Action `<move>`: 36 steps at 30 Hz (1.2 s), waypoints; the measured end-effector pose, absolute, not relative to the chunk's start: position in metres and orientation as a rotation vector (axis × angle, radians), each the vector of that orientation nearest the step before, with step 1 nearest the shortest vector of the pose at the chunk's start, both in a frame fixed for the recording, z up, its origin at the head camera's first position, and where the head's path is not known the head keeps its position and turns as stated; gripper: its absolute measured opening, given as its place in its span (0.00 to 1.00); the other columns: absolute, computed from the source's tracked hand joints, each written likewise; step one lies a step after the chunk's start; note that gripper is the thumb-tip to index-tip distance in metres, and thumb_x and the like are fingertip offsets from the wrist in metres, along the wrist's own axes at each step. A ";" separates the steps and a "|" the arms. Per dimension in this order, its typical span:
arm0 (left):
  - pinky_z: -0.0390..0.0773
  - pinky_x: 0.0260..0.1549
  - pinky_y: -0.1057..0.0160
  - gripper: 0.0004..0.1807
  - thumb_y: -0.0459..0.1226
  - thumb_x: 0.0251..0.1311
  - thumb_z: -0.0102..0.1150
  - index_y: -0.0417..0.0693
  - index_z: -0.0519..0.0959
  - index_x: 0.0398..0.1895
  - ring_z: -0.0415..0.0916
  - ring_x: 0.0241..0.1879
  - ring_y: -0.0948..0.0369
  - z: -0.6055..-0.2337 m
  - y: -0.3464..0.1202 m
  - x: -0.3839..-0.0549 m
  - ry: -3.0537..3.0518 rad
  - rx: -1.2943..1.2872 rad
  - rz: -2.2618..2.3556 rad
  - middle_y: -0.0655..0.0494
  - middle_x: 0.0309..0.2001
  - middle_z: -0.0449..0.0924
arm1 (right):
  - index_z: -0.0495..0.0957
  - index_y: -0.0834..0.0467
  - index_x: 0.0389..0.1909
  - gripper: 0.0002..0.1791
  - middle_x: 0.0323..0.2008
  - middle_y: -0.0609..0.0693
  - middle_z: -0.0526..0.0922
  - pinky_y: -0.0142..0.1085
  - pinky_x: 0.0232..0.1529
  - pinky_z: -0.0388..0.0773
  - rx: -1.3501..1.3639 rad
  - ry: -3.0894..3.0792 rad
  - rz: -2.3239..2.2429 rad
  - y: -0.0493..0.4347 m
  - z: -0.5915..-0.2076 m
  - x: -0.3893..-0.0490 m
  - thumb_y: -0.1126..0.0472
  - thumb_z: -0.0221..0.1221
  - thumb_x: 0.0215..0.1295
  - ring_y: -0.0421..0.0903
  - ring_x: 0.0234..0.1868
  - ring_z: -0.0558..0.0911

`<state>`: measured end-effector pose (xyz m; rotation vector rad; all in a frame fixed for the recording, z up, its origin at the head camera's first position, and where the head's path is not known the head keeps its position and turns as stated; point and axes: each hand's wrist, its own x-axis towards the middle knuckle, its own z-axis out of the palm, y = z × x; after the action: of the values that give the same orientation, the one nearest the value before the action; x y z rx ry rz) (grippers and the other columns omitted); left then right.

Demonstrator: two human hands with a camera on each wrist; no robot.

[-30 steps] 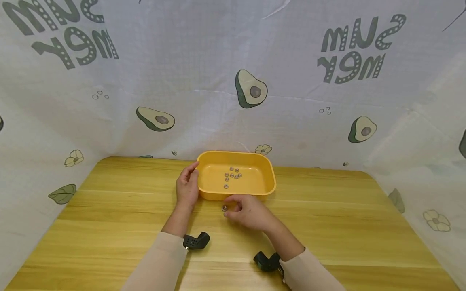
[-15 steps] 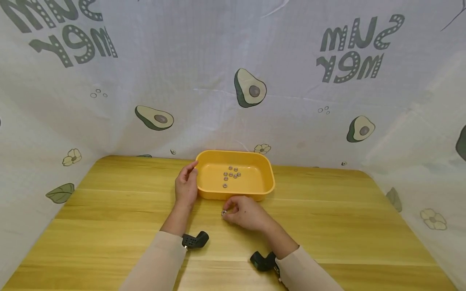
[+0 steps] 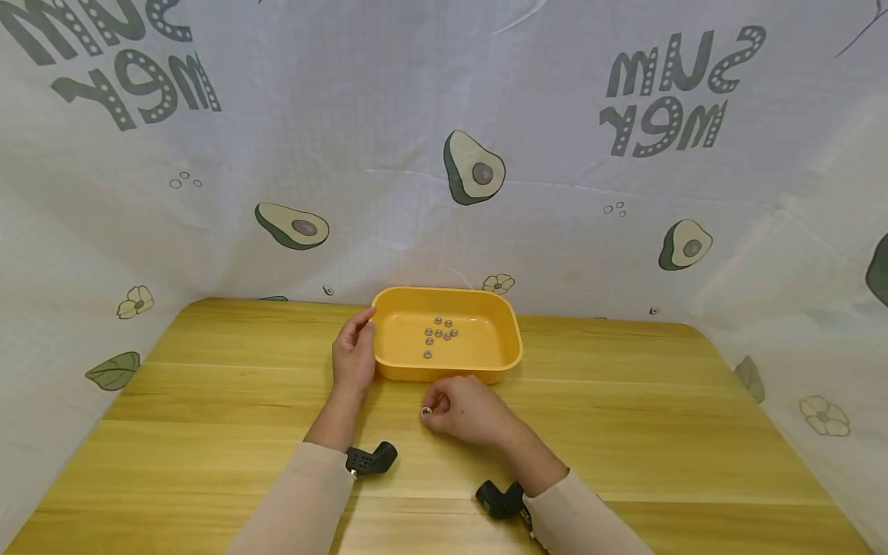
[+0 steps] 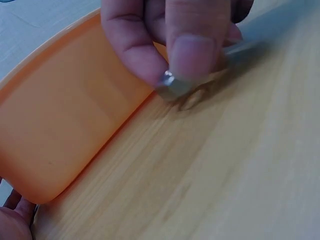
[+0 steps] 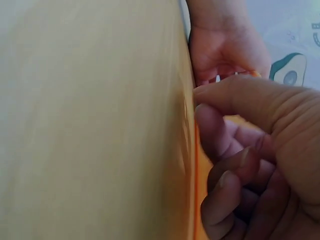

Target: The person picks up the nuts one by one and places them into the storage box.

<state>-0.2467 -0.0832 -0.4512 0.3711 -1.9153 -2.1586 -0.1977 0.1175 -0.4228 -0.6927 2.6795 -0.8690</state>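
My right hand (image 3: 468,410) pinches a metal hex nut (image 3: 426,412) between thumb and fingers, close over the table in front of the tray. Up close in the left wrist view, the nut (image 4: 169,86) shows its shiny flat sides at the fingertips. At the left end of the yellow plastic tray (image 3: 486,351), my left hand (image 3: 354,358) holds the wall, fingers bent at the rim. Several similar nuts (image 3: 438,334) lie scattered on the tray's floor. In the right wrist view the pinched nut is hidden behind the fingers.
The wooden table (image 3: 659,424) spreads to both sides of the tray. Right behind its back edge hangs a white cloth (image 3: 388,216) printed with avocados and lettering. Each wrist wears a black camera (image 3: 373,459).
My right hand has drawn slightly toward me, away from the tray's front wall, with the nut still pinched. The left hand stays at the tray's left end.
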 end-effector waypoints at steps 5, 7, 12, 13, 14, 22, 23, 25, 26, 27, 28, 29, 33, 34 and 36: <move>0.73 0.65 0.57 0.19 0.39 0.77 0.47 0.49 0.78 0.65 0.71 0.62 0.56 -0.452 -0.083 -0.247 -1.910 0.375 -2.149 0.51 0.67 0.76 | 0.82 0.51 0.31 0.06 0.19 0.39 0.78 0.29 0.24 0.71 -0.681 2.683 -0.897 0.118 -0.415 -0.196 0.57 0.70 0.60 0.36 0.21 0.74; 0.73 0.66 0.56 0.19 0.39 0.77 0.47 0.49 0.78 0.65 0.71 0.62 0.56 -0.453 -0.083 -0.247 -1.905 0.375 -2.149 0.51 0.67 0.75 | 0.82 0.50 0.31 0.06 0.19 0.39 0.78 0.29 0.24 0.71 -0.664 2.680 -0.911 0.119 -0.411 -0.195 0.56 0.70 0.60 0.36 0.21 0.74; 0.73 0.67 0.56 0.19 0.39 0.77 0.47 0.50 0.79 0.65 0.71 0.63 0.56 -0.454 -0.084 -0.247 -1.896 0.376 -2.158 0.51 0.67 0.75 | 0.82 0.50 0.32 0.06 0.20 0.40 0.79 0.29 0.23 0.72 -0.616 2.711 -0.937 0.121 -0.402 -0.194 0.54 0.70 0.62 0.37 0.21 0.75; 0.73 0.67 0.56 0.19 0.39 0.77 0.47 0.50 0.79 0.65 0.71 0.63 0.56 -0.454 -0.084 -0.247 -1.898 0.377 -2.159 0.52 0.67 0.75 | 0.82 0.50 0.32 0.06 0.20 0.40 0.78 0.30 0.23 0.73 -0.606 2.725 -0.938 0.122 -0.400 -0.194 0.54 0.70 0.62 0.38 0.20 0.75; 0.73 0.66 0.56 0.19 0.39 0.77 0.47 0.51 0.79 0.65 0.71 0.63 0.56 -0.454 -0.084 -0.246 -1.898 0.378 -2.160 0.52 0.67 0.75 | 0.83 0.50 0.32 0.06 0.20 0.40 0.78 0.30 0.22 0.73 -0.591 2.735 -0.946 0.123 -0.398 -0.194 0.54 0.70 0.62 0.38 0.20 0.74; 0.73 0.67 0.55 0.19 0.39 0.77 0.47 0.50 0.79 0.65 0.71 0.63 0.56 -0.453 -0.084 -0.246 -1.898 0.375 -2.164 0.51 0.67 0.75 | 0.83 0.51 0.36 0.07 0.22 0.45 0.78 0.33 0.21 0.71 -0.422 2.796 -1.024 0.137 -0.380 -0.200 0.54 0.70 0.63 0.42 0.19 0.72; 0.72 0.68 0.55 0.19 0.39 0.77 0.47 0.50 0.78 0.65 0.71 0.64 0.55 -0.452 -0.084 -0.246 -1.895 0.370 -2.163 0.51 0.67 0.75 | 0.83 0.51 0.37 0.07 0.21 0.45 0.78 0.33 0.21 0.71 -0.404 2.812 -1.031 0.139 -0.378 -0.203 0.54 0.70 0.63 0.42 0.19 0.72; 0.72 0.68 0.54 0.19 0.39 0.76 0.47 0.49 0.78 0.65 0.71 0.64 0.55 -0.451 -0.084 -0.246 -1.895 0.363 -2.160 0.51 0.67 0.75 | 0.83 0.51 0.38 0.08 0.22 0.46 0.79 0.34 0.21 0.71 -0.375 2.851 -1.024 0.143 -0.375 -0.210 0.53 0.69 0.64 0.43 0.19 0.72; 0.72 0.68 0.54 0.19 0.39 0.76 0.47 0.49 0.78 0.65 0.71 0.64 0.55 -0.451 -0.084 -0.246 -1.894 0.361 -2.158 0.51 0.67 0.75 | 0.83 0.52 0.38 0.08 0.22 0.46 0.79 0.34 0.22 0.71 -0.368 2.866 -1.015 0.145 -0.374 -0.214 0.53 0.69 0.64 0.44 0.19 0.72; 0.72 0.68 0.54 0.19 0.39 0.76 0.47 0.49 0.78 0.65 0.71 0.64 0.55 -0.451 -0.084 -0.246 -1.891 0.361 -2.160 0.51 0.67 0.75 | 0.83 0.52 0.39 0.08 0.22 0.47 0.80 0.34 0.22 0.71 -0.363 2.878 -1.007 0.146 -0.373 -0.219 0.53 0.68 0.65 0.44 0.19 0.72; 0.72 0.69 0.54 0.19 0.39 0.76 0.47 0.49 0.78 0.65 0.70 0.64 0.55 -0.451 -0.084 -0.246 -1.891 0.364 -2.162 0.51 0.67 0.75 | 0.83 0.52 0.39 0.09 0.23 0.47 0.80 0.34 0.22 0.71 -0.360 2.886 -0.995 0.147 -0.373 -0.225 0.53 0.68 0.65 0.44 0.20 0.72; 0.72 0.69 0.54 0.19 0.39 0.76 0.47 0.49 0.78 0.65 0.70 0.65 0.55 -0.451 -0.084 -0.246 -1.892 0.367 -2.164 0.51 0.68 0.75 | 0.83 0.53 0.40 0.09 0.24 0.48 0.80 0.34 0.23 0.71 -0.368 2.896 -0.980 0.148 -0.373 -0.230 0.53 0.68 0.65 0.44 0.20 0.73; 0.71 0.69 0.53 0.19 0.39 0.77 0.47 0.49 0.78 0.65 0.70 0.65 0.55 -0.452 -0.084 -0.246 -1.895 0.367 -2.169 0.51 0.68 0.75 | 0.83 0.55 0.41 0.10 0.27 0.49 0.81 0.34 0.24 0.73 -0.381 2.886 -0.910 0.150 -0.375 -0.253 0.52 0.67 0.66 0.45 0.22 0.75; 0.72 0.69 0.54 0.19 0.39 0.76 0.47 0.49 0.78 0.65 0.70 0.65 0.54 -0.452 -0.084 -0.246 -1.895 0.362 -2.168 0.51 0.68 0.74 | 0.83 0.55 0.41 0.11 0.28 0.50 0.81 0.34 0.24 0.73 -0.385 2.884 -0.886 0.150 -0.376 -0.259 0.52 0.66 0.66 0.45 0.23 0.75; 0.72 0.69 0.53 0.19 0.38 0.76 0.47 0.48 0.78 0.65 0.70 0.66 0.55 -0.453 -0.083 -0.246 -1.898 0.353 -2.160 0.51 0.68 0.75 | 0.84 0.55 0.41 0.12 0.30 0.50 0.82 0.34 0.26 0.74 -0.378 2.874 -0.824 0.149 -0.379 -0.268 0.51 0.66 0.66 0.45 0.25 0.77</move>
<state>-0.2464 -0.0834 -0.4527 0.3530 -1.8978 -2.1595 -0.2685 0.1488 -0.3786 -0.3782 2.8743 -0.8236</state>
